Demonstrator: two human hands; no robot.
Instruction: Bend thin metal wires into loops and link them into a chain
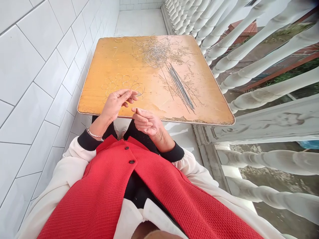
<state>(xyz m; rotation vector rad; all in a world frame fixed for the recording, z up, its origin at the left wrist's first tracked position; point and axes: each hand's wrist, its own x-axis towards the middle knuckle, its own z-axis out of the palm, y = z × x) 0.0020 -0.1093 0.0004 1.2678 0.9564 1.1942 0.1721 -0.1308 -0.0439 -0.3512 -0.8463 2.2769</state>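
Note:
My left hand (117, 102) is above the table's near edge, thumb and fingers pinched together; what it holds is too thin to make out for certain. To its right, my right hand (147, 122) is closed with its thumb against the curled fingers, and anything inside is hidden. The two hands are a small gap apart. Beyond my left hand, several thin wire loops (123, 80) lie spread on the wooden table (96, 78). A tangled heap of wire (156, 53) sits near the far edge. Straight grey wires (180, 87) lie in a bundle on the right.
A white tiled wall (37, 69) runs along the left side. On the right stands a white balustrade (239, 71) close to the table. Loose wire pieces are scattered around the bundle. My knees and shoes are under the table's near edge.

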